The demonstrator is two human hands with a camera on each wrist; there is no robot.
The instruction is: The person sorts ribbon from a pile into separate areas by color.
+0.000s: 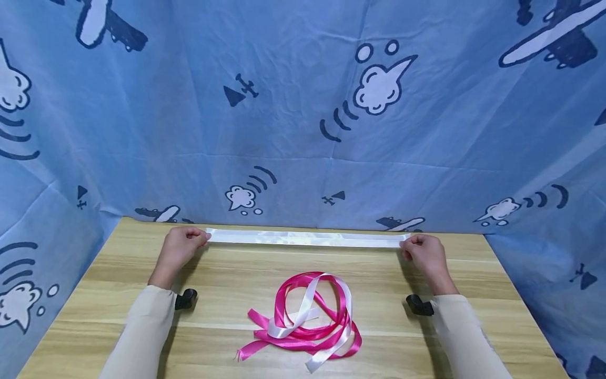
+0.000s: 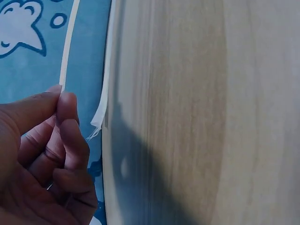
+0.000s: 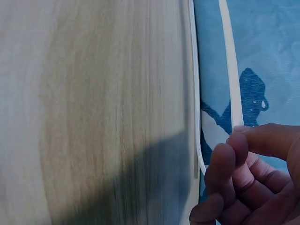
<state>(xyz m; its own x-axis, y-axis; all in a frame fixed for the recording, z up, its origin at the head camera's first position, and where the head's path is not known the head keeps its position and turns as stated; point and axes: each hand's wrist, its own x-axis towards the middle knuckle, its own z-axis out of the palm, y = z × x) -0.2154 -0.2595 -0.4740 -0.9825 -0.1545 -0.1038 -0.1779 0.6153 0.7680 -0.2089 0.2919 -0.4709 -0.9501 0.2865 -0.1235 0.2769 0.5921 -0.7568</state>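
Note:
Near the back edge of the table, a white satin ribbon (image 1: 303, 239) stretches fairly straight from side to side between both hands. My left hand (image 1: 182, 245) pinches its left end between thumb and index finger. The other end is pinched by my right hand (image 1: 425, 258) in the same way. Both wrist views show a second white strip (image 2: 106, 79) running along the table edge, apart from the pinched ribbon (image 3: 231, 70); its left end is frayed. Whether the two strips join is unclear. In front of the hands lies a loose coil of pink ribbon (image 1: 280, 305) and white ribbon (image 1: 309, 297).
The wooden table (image 1: 227, 295) ends against a blue patterned cloth (image 1: 293, 131) hanging behind it and at both sides. Black wrist cameras (image 1: 187, 299) sit at the cuffs of the light sleeves (image 1: 147, 326). Hand shadows fall on the tabletop.

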